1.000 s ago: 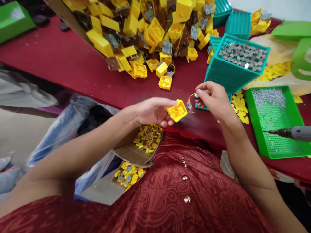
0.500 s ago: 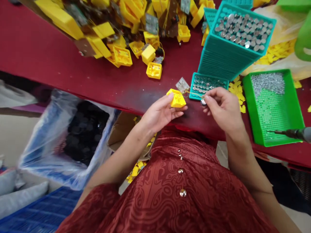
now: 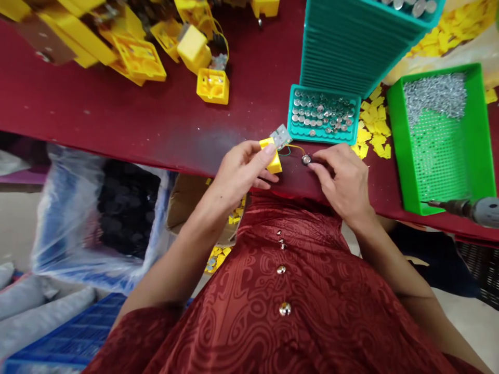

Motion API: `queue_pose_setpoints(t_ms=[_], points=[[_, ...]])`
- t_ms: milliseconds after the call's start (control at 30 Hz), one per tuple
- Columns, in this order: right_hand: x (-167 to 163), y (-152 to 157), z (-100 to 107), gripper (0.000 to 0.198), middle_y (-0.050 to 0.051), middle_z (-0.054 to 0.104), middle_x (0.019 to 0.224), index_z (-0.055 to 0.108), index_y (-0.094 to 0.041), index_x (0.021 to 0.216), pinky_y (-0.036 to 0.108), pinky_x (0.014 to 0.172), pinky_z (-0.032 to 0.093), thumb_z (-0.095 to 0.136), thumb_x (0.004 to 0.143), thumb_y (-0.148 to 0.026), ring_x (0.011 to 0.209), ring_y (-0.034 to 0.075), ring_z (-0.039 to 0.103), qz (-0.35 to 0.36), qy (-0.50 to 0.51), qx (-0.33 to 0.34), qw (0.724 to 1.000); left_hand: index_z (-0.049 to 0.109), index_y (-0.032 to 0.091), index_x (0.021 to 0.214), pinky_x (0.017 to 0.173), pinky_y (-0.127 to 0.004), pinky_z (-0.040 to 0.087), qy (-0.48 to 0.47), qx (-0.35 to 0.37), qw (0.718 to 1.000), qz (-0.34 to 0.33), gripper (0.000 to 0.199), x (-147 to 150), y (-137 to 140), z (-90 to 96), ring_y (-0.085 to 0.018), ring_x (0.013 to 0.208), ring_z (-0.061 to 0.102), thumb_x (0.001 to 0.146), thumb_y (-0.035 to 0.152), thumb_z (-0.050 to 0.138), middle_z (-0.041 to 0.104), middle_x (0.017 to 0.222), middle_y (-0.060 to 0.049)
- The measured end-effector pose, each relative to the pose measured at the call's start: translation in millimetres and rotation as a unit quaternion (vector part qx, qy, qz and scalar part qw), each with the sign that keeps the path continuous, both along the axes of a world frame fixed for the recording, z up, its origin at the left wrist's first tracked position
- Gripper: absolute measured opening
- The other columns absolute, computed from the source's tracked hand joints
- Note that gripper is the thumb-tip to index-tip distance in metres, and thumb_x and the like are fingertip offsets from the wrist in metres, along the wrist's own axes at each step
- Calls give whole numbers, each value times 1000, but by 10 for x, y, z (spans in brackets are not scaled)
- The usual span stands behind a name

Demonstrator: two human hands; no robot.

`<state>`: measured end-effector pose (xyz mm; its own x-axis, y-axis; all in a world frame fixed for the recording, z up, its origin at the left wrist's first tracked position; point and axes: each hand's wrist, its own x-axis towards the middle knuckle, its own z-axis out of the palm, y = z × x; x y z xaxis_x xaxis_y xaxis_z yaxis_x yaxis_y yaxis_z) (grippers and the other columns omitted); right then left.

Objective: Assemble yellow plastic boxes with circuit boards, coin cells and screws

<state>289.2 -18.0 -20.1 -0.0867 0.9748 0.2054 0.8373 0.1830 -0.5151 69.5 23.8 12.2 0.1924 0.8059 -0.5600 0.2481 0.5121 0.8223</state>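
My left hand (image 3: 247, 166) grips a small yellow plastic housing (image 3: 274, 162) between thumb and fingers. A grey circuit board (image 3: 281, 136) sticks out at the housing's upper side, joined by thin yellow and green wires. Those wires lead toward a small round black-rimmed metal part (image 3: 306, 159), perhaps a little speaker, which my right hand (image 3: 339, 174) pinches between thumb and forefinger. Just beyond both hands lies a shallow teal tray (image 3: 291, 117) with rows of round metal discs (image 3: 312, 122). What the left palm covers is hidden.
Behind the tray rises a stack of teal trays (image 3: 335, 49). To the right stand loose yellow pieces (image 3: 376, 122), a green basket (image 3: 401, 166) of small metal parts and a power screwdriver (image 3: 483, 211). Yellow housings (image 3: 213, 85) crowd the back left. Below the table edge sits a plastic-lined bin (image 3: 50, 228).
The view has shifted closer to the table. My left hand has turned the housing and its thumb now lies over it, beside the board. My right hand has brought the round part nearer the housing.
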Motion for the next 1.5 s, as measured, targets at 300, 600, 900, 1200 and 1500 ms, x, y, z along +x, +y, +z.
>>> queue_pose_setpoints(t_ms=[300, 600, 900, 1200, 1500], points=[[-89, 67, -46, 20, 12, 73, 100, 76, -16, 96, 39, 86, 51, 61, 106, -25, 95, 25, 66, 4, -54, -47, 997, 70, 13, 105, 55, -20, 58, -27, -40, 998, -28, 55, -57, -1, 58, -15, 67, 74, 94, 67, 73, 76, 84, -8], [77, -53, -21, 12, 3, 76, 86, 79, -20, 90, 30, 78, 55, 70, 99, -19, 81, 17, 69, -27, 98, 56, 993, 74, 12, 110, 80, -26, 69, -324, -237, 913, 74, 22, 113, -123, -10, -20, 87, 84, 102, 31, 67, 82, 100, -9], [-109, -22, -145, 15, 7, 72, 94, 71, -18, 93, 34, 79, 51, 63, 104, -25, 88, 20, 65, -15, 13, 56, 998, 79, 14, 101, 70, -23, 68, -262, -145, 947, 120, 16, 134, -171, 27, -16, 82, 80, 90, 25, 82, 82, 95, -5], [-234, 113, -158, 21, 12, 69, 108, 69, -17, 103, 42, 91, 51, 60, 106, -35, 100, 27, 60, -8, -69, 1, 998, 77, 14, 107, 64, -23, 66, -203, -81, 972, 84, 38, 68, -124, 34, -20, 89, 81, 83, 41, 89, 83, 107, -11], [-6, 122, -30, 22, 11, 72, 103, 76, -18, 99, 41, 89, 51, 56, 105, -26, 97, 25, 64, 13, -52, -52, 997, 77, 13, 107, 66, -21, 66, -226, -122, 964, 74, 35, 56, -102, 24, -18, 82, 82, 88, 42, 85, 83, 98, -8]])
